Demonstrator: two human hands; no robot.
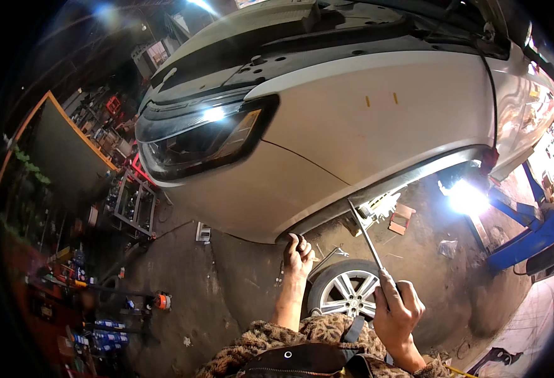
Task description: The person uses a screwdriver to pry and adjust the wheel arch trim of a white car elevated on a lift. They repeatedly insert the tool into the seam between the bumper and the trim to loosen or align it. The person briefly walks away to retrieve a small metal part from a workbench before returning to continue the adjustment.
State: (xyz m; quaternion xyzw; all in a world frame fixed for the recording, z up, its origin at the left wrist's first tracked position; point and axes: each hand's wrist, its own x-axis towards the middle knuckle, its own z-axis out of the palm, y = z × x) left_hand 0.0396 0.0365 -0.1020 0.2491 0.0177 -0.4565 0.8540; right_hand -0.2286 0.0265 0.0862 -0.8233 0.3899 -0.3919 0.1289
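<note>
The front of a white car fills the upper view, with its fender (377,120) meeting the bumper (239,205) at a seam below the headlight (204,142). My left hand (299,255) is closed, fingers curled at the bumper's lower corner on the wheel arch. In my closed right hand (398,312) is a long thin metal bar (366,236); its handle end is hidden in my palm. The bar slants up and left, its tip at the wheel arch edge (327,213) near the seam. Whether the tip is wedged in, I cannot tell.
A wheel with a tyre (346,290) lies on the floor below my hands, a wrench (341,252) beside it. A bright lamp (469,198) shines near a blue lift arm (535,233) at right. Tools and bottles (110,337) crowd the left side.
</note>
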